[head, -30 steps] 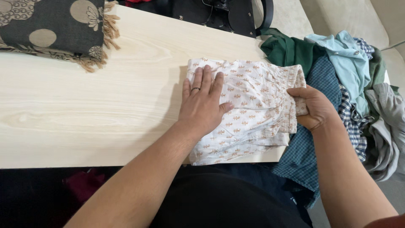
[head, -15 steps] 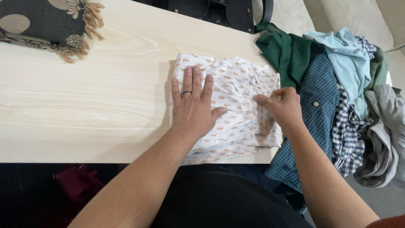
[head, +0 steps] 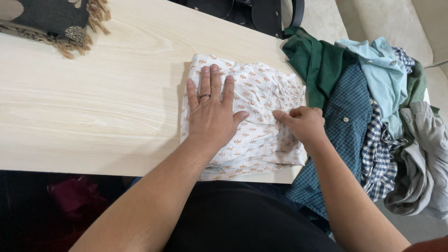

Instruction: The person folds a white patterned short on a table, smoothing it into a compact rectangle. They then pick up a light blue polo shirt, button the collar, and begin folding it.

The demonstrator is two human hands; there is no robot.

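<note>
Folded printed cloth under both my hands

My left hand lies flat and released on the white printed garment, center of the tabletop; my right hand pinches its gathered edge. It seems light, soft and floppy, best taken at the folded edges.

Table: pale wood-grain top, long, near edge running along the bottom of the view. Lying directly on it:
- folded white garment with small orange print, at the right end, near edge just overhanging the table's front.
- dark patterned cloth with tan fringe, far left corner, well apart from the white garment.
- heap of clothes at the right end: green garment, dark blue checked shirt, light blue shirt, grey garment; hanging off the edge.
</note>
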